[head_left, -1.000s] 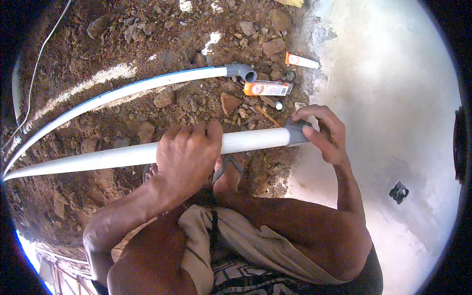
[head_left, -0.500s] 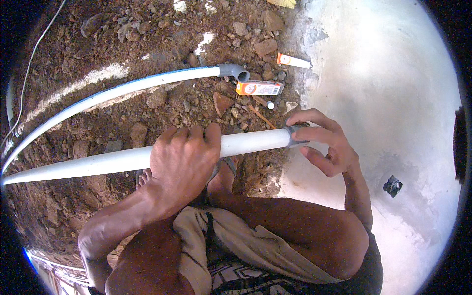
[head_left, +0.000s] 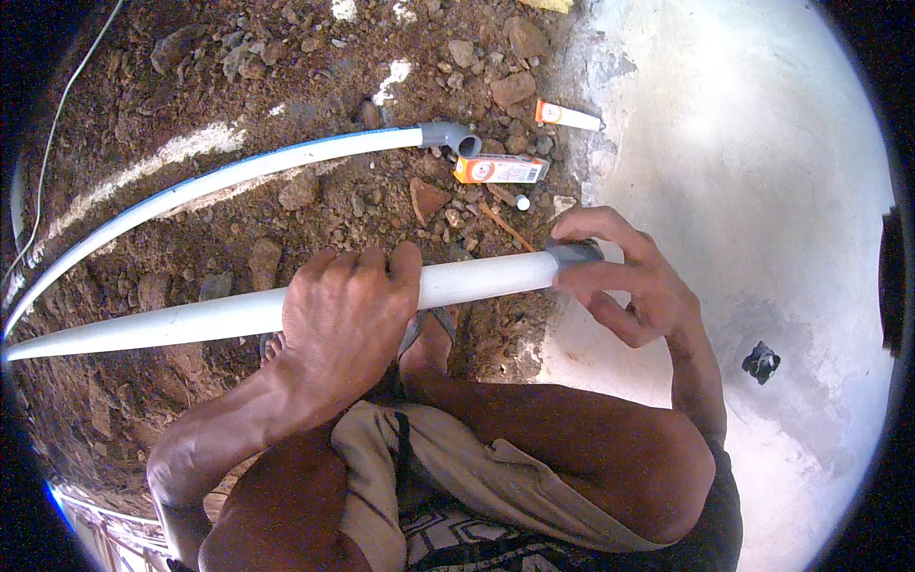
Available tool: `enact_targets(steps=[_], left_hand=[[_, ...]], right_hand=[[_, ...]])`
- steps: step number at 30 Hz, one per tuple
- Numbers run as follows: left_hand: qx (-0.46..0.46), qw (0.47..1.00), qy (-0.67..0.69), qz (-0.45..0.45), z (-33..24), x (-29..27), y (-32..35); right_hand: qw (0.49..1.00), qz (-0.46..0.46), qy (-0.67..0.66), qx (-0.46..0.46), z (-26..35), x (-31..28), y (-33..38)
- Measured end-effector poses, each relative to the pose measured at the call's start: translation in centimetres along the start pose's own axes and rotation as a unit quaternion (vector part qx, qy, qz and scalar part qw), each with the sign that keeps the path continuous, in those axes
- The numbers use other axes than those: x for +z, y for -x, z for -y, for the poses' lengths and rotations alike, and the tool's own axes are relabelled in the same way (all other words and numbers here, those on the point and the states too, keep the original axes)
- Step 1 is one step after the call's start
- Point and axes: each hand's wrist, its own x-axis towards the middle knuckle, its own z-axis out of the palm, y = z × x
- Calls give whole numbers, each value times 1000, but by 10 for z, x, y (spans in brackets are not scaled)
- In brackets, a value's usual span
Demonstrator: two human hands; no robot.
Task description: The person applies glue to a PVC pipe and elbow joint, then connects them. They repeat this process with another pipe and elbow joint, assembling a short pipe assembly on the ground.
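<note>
A long white plastic pipe (head_left: pixel 486 280) runs across in front of me from the left rim, above my feet. My left hand (head_left: pixel 345 315) is wrapped over it from above, knuckles up, around its middle part. At the pipe's right end sits a grey pipe fitting (head_left: pixel 577 253). My right hand (head_left: pixel 640 291) curves around this fitting, with fingers over its top and front; the thumb side is partly hidden. Beyond lies a second white pipe (head_left: pixel 286 159) with a grey elbow (head_left: pixel 451 136) on its right end.
An orange and white box (head_left: pixel 502 170) lies by the elbow. Above it are a tube (head_left: pixel 569 116) and, below, a small white cap (head_left: pixel 522 203). Stony soil (head_left: pixel 219 229) borders a pale concrete floor (head_left: pixel 791 238), where a crumpled black scrap (head_left: pixel 761 363) lies.
The pipe and my left hand have shifted slightly left. My right hand's fingers have moved around the grey fitting, and more of the fitting's upper side shows now.
</note>
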Motion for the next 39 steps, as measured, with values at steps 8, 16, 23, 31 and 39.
enact_targets(steps=[8, 16, 23, 31, 39], left_hand=[[5, 1000, 1, 5, 0, 8, -3], [-11, 1000, -4, 6, 0, -4, 5], [7, 1000, 4, 8, 1, 6, -2], [-3, 1000, 6, 26, 4, -2, -1], [-13, 996, 20, 89, 8, -3, -9]], right_hand=[[997, -7, -67, 42, -11, 0, -2], [992, 11, -112, 50, -15, -4, -18], [988, -3, -130, 86, -22, -3, -14], [981, 3, -168, 96, -14, -2, -16], [980, -40, -179, 70, -23, 6, -9]])
